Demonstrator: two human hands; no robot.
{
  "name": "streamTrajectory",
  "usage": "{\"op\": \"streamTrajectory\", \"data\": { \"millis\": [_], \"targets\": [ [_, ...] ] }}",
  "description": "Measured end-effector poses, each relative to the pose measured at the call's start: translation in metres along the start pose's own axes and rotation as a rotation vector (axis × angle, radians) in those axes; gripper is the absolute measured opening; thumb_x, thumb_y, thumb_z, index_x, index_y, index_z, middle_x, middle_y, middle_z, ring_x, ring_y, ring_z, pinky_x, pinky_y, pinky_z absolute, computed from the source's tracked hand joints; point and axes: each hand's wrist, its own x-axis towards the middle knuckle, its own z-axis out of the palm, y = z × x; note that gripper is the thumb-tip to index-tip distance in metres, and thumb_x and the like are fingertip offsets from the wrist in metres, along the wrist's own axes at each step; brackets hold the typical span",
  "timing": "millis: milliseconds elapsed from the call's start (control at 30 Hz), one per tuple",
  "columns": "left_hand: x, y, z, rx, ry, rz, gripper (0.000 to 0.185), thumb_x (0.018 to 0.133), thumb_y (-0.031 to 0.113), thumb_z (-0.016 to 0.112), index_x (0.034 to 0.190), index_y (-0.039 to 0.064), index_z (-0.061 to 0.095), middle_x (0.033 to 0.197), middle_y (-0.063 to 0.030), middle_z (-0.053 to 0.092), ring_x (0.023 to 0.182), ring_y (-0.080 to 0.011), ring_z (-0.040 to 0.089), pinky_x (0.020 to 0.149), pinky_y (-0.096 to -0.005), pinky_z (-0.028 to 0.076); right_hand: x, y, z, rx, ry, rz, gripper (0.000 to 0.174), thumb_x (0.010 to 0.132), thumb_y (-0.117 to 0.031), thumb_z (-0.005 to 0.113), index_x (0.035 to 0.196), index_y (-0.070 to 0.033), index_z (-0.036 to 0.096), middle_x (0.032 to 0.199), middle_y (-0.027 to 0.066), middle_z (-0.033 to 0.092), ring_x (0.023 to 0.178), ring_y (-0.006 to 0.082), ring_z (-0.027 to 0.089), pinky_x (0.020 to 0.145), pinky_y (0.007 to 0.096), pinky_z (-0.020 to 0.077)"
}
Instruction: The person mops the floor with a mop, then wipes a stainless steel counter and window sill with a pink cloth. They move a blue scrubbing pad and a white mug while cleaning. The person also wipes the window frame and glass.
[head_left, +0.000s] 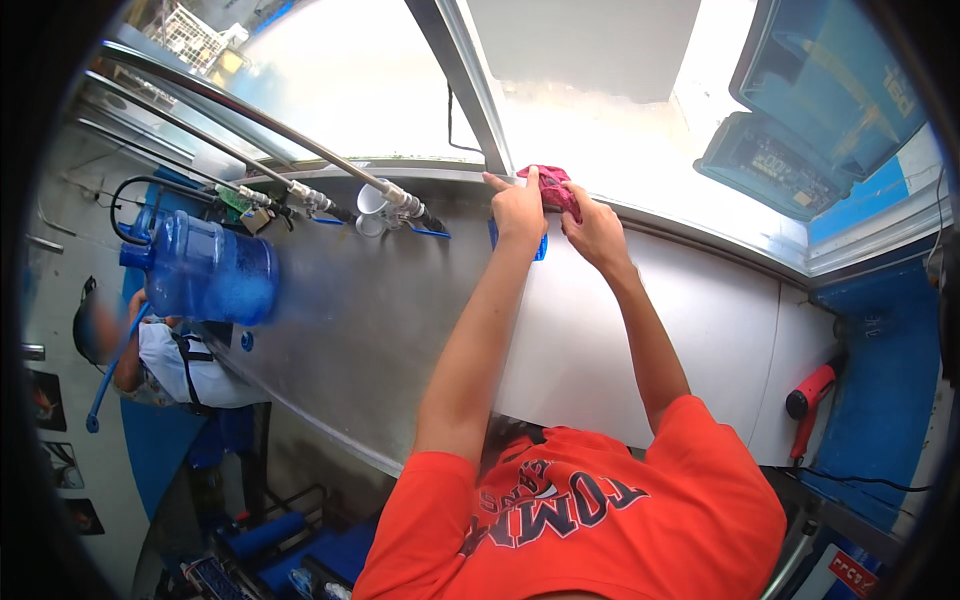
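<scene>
My right hand (598, 234) grips a crumpled red-pink cloth (553, 187) at the window ledge, with its fingers bent over the cloth's right side. Against the left edge of the same cloth lies a finger of my left hand (519, 211), while another finger points out to the left. Whether the left hand grips the cloth is hidden. Beneath the left wrist a blue plastic object (540, 249) shows partly on the counter, mostly covered. Both forearms reach forward over the seam between the steel counter (360, 300) and the white board (637, 330).
A large blue water jug (214, 270) lies on its side at left, near a person (187, 360) with a blue hose. Metal pipes with valves (394, 196) and a white cup (371, 199) stand along the window. A red heat gun (811, 405) lies at right.
</scene>
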Motion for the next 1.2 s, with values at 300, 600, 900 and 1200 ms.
{"op": "streamTrajectory", "data": {
  "millis": [300, 600, 900, 1200],
  "targets": [
    [-0.012, -0.014, 0.008, -0.078, 0.004, 0.009, 0.081, 0.085, 0.011, 0.07, 0.159, 0.03, 0.042, 0.156, -0.051, 0.019, 0.082, -0.0301, 0.077, 0.078, -0.0338, 0.062, 0.0, -0.004, -0.124, -0.117, 0.822, -0.548, 0.069, 0.087, -0.01, 0.079, 0.15, -0.007, 0.05, 0.123, 0.0202, 0.065, 0.118, 0.0365, 0.065, 0.097, 0.0474, 0.0562],
    [-0.008, -0.011, 0.003, -0.016, -0.01, 0.019, 0.085, 0.085, 0.017, 0.073, 0.162, 0.029, 0.038, 0.154, -0.0531, 0.02, 0.084, -0.0319, 0.078, 0.077, -0.0336, 0.062, 0.098, -0.011, -0.127, -0.558, 0.586, -0.842, 0.064, 0.083, -0.021, 0.081, 0.143, -0.032, 0.062, 0.131, 0.0095, 0.063, 0.121, 0.0322, 0.06, 0.114, 0.0569, 0.0439],
    [-0.004, -0.012, 0.006, -0.001, 0.002, 0.029, 0.082, 0.088, 0.018, 0.067, 0.164, 0.024, 0.036, 0.152, -0.0544, 0.023, 0.1, -0.0372, 0.076, 0.086, -0.0352, 0.06, 0.068, 0.024, -0.017, -1.135, 0.431, -0.929, 0.082, 0.094, -0.022, 0.069, 0.16, -0.049, 0.029, 0.152, -0.0128, 0.051, 0.148, 0.0107, 0.04, 0.134, 0.0534, 0.0038],
    [-0.007, -0.011, 0.003, 0.022, -0.019, 0.039, 0.098, 0.082, 0.019, 0.08, 0.166, 0.027, 0.029, 0.152, -0.0547, 0.022, 0.079, -0.0251, 0.077, 0.076, -0.0291, 0.061, 0.125, -0.112, -0.123, -0.627, 0.656, -0.79, 0.086, 0.086, -0.004, 0.072, 0.159, -0.037, 0.042, 0.13, 0.0044, 0.067, 0.131, 0.0261, 0.058, 0.123, 0.0722, 0.0128]
  ]
}}
